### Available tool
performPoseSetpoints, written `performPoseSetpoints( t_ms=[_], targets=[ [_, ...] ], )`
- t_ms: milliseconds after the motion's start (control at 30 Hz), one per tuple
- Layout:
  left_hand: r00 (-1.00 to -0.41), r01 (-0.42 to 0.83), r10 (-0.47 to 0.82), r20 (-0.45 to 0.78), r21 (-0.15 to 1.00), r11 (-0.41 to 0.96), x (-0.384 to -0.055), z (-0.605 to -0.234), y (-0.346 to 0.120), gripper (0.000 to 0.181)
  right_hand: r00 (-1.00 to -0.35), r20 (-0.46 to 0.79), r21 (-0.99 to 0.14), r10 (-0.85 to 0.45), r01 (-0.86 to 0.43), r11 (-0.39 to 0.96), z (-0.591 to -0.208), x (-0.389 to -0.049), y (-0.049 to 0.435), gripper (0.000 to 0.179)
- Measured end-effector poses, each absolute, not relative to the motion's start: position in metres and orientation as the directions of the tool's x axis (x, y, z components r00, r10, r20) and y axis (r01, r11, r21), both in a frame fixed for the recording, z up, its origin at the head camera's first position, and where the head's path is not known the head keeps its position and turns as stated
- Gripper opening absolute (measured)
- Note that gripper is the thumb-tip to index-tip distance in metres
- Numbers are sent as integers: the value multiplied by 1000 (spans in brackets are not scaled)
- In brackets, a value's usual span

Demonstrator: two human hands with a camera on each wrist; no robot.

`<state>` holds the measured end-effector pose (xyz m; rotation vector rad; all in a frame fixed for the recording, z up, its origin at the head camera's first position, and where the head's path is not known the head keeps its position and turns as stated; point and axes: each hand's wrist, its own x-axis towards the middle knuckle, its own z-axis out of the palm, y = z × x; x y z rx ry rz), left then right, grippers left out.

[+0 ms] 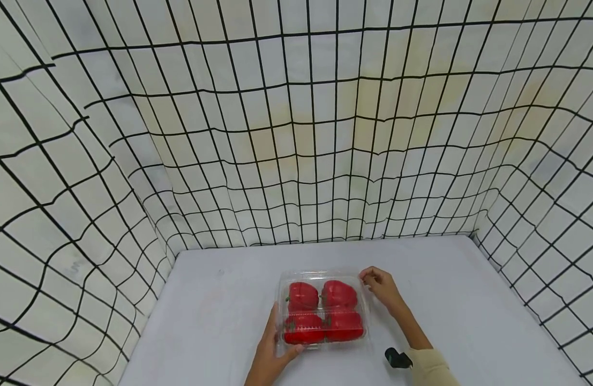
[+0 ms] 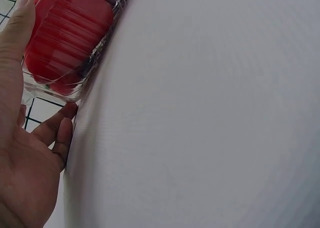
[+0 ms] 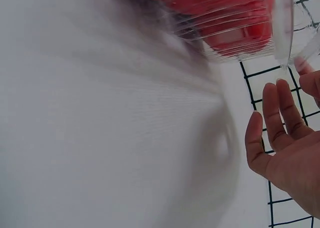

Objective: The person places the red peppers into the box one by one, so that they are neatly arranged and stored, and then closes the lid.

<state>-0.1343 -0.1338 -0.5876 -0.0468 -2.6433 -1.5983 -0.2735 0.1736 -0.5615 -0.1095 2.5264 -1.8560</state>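
A clear plastic clamshell container (image 1: 320,347) sits on the white table with several red bell peppers (image 1: 343,326) inside, in two rows. My left hand (image 1: 271,354) holds its near left corner, thumb at the front edge and fingers along the left side. In the left wrist view the thumb (image 2: 20,25) lies against the clear wall over a red pepper (image 2: 75,22). At the far right corner, my right hand (image 1: 380,287) pinches the plastic edge between thumb and index finger. The right wrist view shows its other fingers (image 3: 272,112) spread away from the container.
The white tabletop (image 1: 219,300) extends around the container. Behind it and on both sides stand white walls covered with black netting (image 1: 315,134). A small black device (image 1: 397,358) sits at the right wrist beside a cream sleeve (image 1: 428,367).
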Motion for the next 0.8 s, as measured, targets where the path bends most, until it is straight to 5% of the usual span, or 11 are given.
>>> performPoseSetpoints(
  t_ms=[433,800],
  targets=[
    [-987,156,48,152,866,474,-137,-590,-143,109,-986,43,-965,-159,-82,248,-574,-245,172,33],
    [-997,73,20,72,882,466,-137,-589,-142,100,-969,-36,-989,-246,0,145,-583,-204,183,55]
  ],
)
